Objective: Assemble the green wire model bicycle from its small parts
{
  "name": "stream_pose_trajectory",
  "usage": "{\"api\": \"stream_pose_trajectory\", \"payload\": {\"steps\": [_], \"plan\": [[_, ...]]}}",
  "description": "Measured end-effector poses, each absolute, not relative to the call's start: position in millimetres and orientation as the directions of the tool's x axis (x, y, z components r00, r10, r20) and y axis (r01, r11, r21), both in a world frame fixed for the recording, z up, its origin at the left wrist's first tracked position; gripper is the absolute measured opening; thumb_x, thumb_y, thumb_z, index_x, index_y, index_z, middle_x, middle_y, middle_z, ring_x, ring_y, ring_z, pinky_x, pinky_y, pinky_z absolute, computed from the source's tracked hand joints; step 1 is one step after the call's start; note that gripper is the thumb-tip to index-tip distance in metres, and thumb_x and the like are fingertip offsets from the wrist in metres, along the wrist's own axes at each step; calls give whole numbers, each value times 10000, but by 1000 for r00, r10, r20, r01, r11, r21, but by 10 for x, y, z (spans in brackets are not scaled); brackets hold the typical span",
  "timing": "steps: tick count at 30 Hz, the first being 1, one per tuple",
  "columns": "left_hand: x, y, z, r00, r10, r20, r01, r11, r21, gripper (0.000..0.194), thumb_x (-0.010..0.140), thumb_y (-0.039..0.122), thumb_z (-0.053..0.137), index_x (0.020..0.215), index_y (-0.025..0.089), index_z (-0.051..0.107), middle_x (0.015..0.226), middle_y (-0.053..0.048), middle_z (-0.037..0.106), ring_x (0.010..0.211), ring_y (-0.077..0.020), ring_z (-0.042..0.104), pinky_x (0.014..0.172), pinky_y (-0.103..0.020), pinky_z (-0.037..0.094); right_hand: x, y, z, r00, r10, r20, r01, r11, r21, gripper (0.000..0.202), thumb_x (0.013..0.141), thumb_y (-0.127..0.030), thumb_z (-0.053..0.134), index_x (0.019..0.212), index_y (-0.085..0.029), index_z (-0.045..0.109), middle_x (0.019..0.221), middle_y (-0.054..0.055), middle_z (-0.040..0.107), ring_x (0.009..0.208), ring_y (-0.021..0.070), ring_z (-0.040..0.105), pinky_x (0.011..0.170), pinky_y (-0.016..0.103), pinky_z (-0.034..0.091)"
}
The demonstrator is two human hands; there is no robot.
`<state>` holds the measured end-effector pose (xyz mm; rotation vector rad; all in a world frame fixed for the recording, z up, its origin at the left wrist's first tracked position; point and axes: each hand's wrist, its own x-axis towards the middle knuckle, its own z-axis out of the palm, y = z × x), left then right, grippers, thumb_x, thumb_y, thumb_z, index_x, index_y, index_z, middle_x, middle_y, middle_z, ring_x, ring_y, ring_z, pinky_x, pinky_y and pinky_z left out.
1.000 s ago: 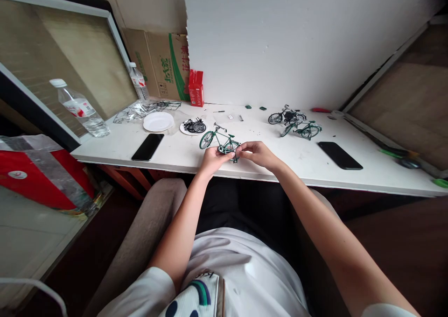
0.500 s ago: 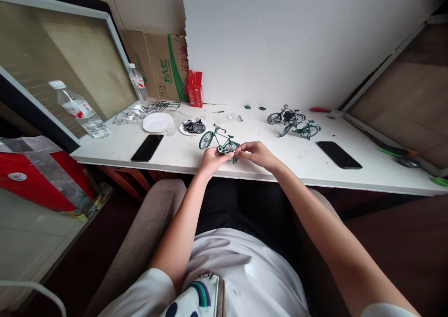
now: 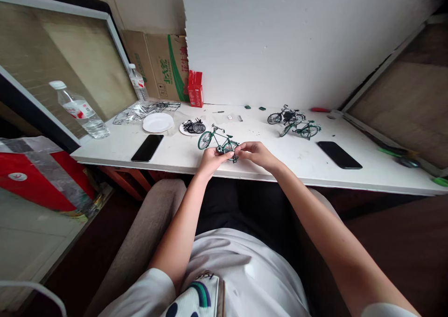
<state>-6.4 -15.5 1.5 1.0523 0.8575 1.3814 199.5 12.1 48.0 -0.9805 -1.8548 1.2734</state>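
Note:
A green model bicycle (image 3: 217, 138) is held just above the front part of the white table (image 3: 182, 156). My left hand (image 3: 213, 160) grips it low down, with the thumb along the rear wheel. The fingers of my right hand (image 3: 257, 154) are pinched at the back of the same bicycle, by the rear wheel. My fingertips partly hide that wheel, and any small part between them cannot be made out. Behind and to the right stand another green model bicycle (image 3: 305, 129) and a black model bicycle (image 3: 275, 118).
Left on the table are a phone (image 3: 147, 148), a white plate (image 3: 158, 122), a small plate of black wheels and parts (image 3: 194, 126), and water bottles (image 3: 83, 111). A red box (image 3: 195, 90) stands at the back. Another phone (image 3: 339, 155) lies to the right.
The held bicycle's front end has shifted very slightly left. Both hands keep their grip in nearly the same place.

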Motion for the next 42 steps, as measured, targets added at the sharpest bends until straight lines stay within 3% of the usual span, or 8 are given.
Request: {"api": "stream_pose_trajectory", "payload": {"steps": [7,12,18,24,28,34,38,42], "plan": [[-72,-157,17,41,994,98,-340,-78,937,489,638,394,1002,1006,118,834,1071,-150,837,993,-291,783,975,-441,601,2017,128,502,-492,863,115,182,232,-956,466,831,-616,839,1009,-187,809,1061,90,796,1004,230,729,989,431,598],[-70,-146,4,21,995,94,-327,-82,942,460,630,406,1001,954,127,831,1019,-139,838,971,-280,782,947,-421,604,2220,258,583,-324,932,165,288,263,-921,457,862,-634,796,977,-193,807,1113,116,806,1010,240,734,896,413,631],[-65,-134,-8,7,996,87,-333,-80,940,469,604,414,1010,923,122,828,1006,-141,838,951,-268,782,947,-410,598,2589,412,629,-117,946,302,694,295,-656,324,929,-475,728,929,-160,806,998,136,828,902,260,757,861,402,592],[-67,-135,-3,-3,996,84,-331,-80,940,452,602,402,1009,906,119,830,994,-138,838,939,-266,781,935,-403,592,2640,395,541,-120,991,58,929,132,-346,247,885,-424,814,940,-183,809,1005,120,828,877,269,750,758,350,537],[-64,-145,9,5,997,82,-353,-75,933,447,605,385,1009,919,121,831,1006,-139,838,947,-266,783,947,-408,591,2569,390,483,-148,989,7,949,144,-280,149,959,-306,721,971,-174,790,1041,142,822,947,279,751,761,328,525],[-66,-140,11,10,997,76,-350,-67,934,440,615,391,1006,915,124,827,998,-142,837,964,-278,784,953,-418,591,2540,393,481,-132,983,130,912,172,-373,187,1007,-245,616,1077,-128,743,1056,186,802,950,275,750,798,349,574],[-68,-135,8,15,997,77,-346,-67,936,442,624,395,1003,931,132,826,1008,-142,837,991,-293,784,965,-436,588,2450,379,538,-127,917,379,574,379,-726,303,942,-452,736,1008,-157,738,986,129,789,833,228,744,671,328,642],[-66,-141,16,22,997,80,-355,-67,932,441,635,395,999,939,129,823,1009,-143,835,998,-295,783,983,-448,579,2264,311,585,-62,857,512,296,505,-810,507,864,-680,774,975,-189,716,1030,98,757,852,200,732,678,337,697]]}}
